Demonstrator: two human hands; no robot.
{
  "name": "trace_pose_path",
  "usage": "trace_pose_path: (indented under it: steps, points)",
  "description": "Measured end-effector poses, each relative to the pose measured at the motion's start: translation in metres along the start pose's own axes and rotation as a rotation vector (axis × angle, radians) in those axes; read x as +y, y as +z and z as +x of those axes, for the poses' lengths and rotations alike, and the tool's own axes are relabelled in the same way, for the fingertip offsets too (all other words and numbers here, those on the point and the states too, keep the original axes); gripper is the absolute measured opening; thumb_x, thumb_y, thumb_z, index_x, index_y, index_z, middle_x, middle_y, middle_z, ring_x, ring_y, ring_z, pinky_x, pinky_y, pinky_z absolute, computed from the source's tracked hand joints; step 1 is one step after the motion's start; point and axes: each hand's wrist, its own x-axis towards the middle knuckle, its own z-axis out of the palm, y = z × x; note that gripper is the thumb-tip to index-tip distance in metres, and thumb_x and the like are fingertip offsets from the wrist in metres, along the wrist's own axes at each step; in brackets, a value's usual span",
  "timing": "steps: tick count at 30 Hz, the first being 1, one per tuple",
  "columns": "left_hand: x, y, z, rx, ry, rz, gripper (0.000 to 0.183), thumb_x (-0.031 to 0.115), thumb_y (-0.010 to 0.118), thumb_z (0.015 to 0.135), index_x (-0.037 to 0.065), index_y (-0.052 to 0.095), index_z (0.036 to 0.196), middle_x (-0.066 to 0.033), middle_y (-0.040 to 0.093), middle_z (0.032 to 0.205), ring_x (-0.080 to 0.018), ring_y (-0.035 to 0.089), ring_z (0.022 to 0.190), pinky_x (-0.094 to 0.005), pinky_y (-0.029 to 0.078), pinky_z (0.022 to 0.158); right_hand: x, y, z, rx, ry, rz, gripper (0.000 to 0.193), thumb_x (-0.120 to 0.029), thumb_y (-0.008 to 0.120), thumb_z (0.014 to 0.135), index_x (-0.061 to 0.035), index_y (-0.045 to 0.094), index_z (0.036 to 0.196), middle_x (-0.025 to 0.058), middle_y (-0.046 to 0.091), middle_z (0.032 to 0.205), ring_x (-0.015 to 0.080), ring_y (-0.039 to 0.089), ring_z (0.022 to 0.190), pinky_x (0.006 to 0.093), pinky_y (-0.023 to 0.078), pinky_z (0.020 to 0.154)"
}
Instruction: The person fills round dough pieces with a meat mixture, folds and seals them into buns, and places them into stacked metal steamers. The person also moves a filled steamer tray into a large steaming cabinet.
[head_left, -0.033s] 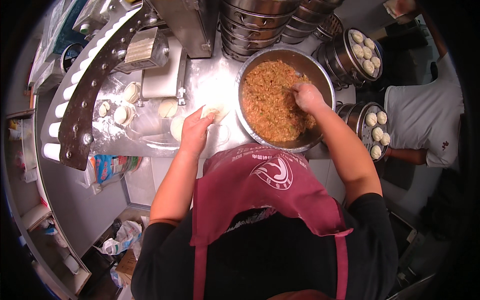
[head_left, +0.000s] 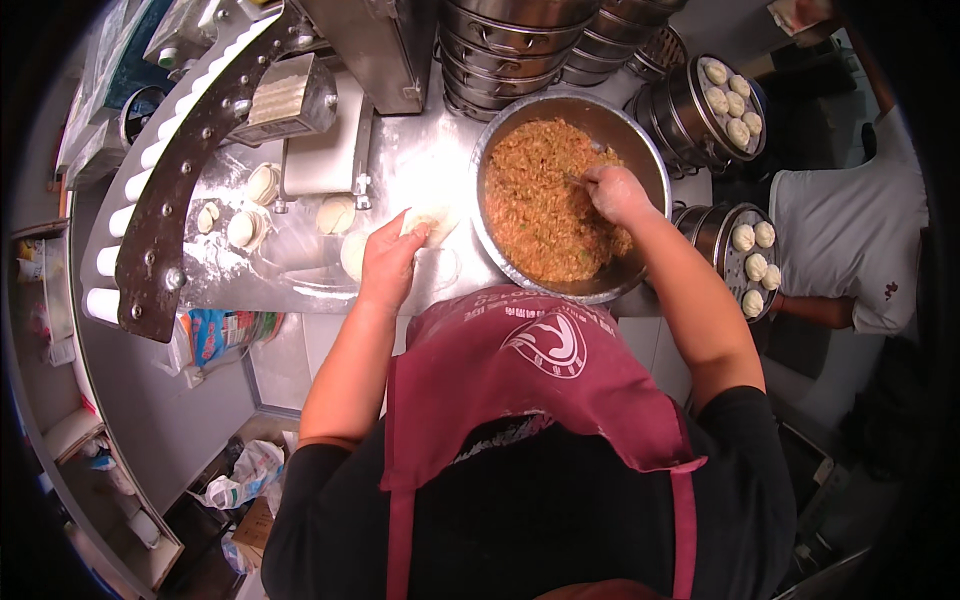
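Note:
My left hand (head_left: 390,258) is closed on a thin, pale dough wrapper (head_left: 438,222), holding it over the steel table just left of a large metal bowl (head_left: 648,150). Orange-brown minced filling (head_left: 545,215) with green flecks covers much of the bowl's inside. Over the right part of that filling, my right hand (head_left: 618,195) is closed, its fingertips down at the mixture. A thin dark shape shows by those fingertips, too small to name. Beside my left hand, another flat dough round (head_left: 353,257) lies on the table.
Floury dough rounds (head_left: 243,230) lie on the table (head_left: 310,285) at left, near a roller machine (head_left: 150,230). Stacked steamers (head_left: 515,40) stand behind the bowl. At right, steamers (head_left: 732,120) hold filled buns (head_left: 743,237), close to another person's arm (head_left: 818,312).

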Motion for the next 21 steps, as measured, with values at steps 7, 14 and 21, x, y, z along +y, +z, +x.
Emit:
trace_pose_path:
  steps: [7, 14, 21]
  points:
    - [0.012, 0.010, 0.012, -0.087, -0.028, -0.269, 0.033, 0.008, 0.051, 0.092, -0.013, 0.053, 0.117, -0.0185, 0.061, 0.115, -0.0260, 0.059, 0.106, -0.0365, 0.045, 0.094, -0.006, -0.009, -0.018, -0.393, 0.346, 0.883, 0.009, -0.011, 0.057, 0.087, -0.0049, 0.062, 0.083, 0.0015, 0.062, 0.072, 0.0078, 0.051, 0.050, 0.0236, 0.039, 0.044]
    - [0.021, 0.041, 0.033, -0.078, 0.006, -0.301, 0.030, 0.003, 0.049, 0.091, -0.012, 0.055, 0.117, -0.0163, 0.063, 0.110, -0.0222, 0.061, 0.102, -0.0325, 0.047, 0.092, -0.033, -0.007, -0.075, -0.290, 0.418, 1.429, 0.009, -0.007, 0.050, 0.094, -0.0027, 0.055, 0.100, 0.0070, 0.065, 0.082, 0.0077, 0.055, 0.055, 0.0191, 0.039, 0.044]
    - [-0.006, 0.090, 0.060, 0.101, -0.103, -0.056, 0.030, 0.007, 0.054, 0.089, -0.009, 0.061, 0.114, -0.0124, 0.067, 0.101, -0.0182, 0.064, 0.088, -0.0282, 0.049, 0.079, -0.069, -0.033, -0.119, 0.015, 0.335, 1.460, 0.030, -0.007, 0.050, 0.095, 0.0012, 0.052, 0.124, 0.0067, 0.066, 0.094, 0.0061, 0.052, 0.064, 0.0183, 0.041, 0.054]
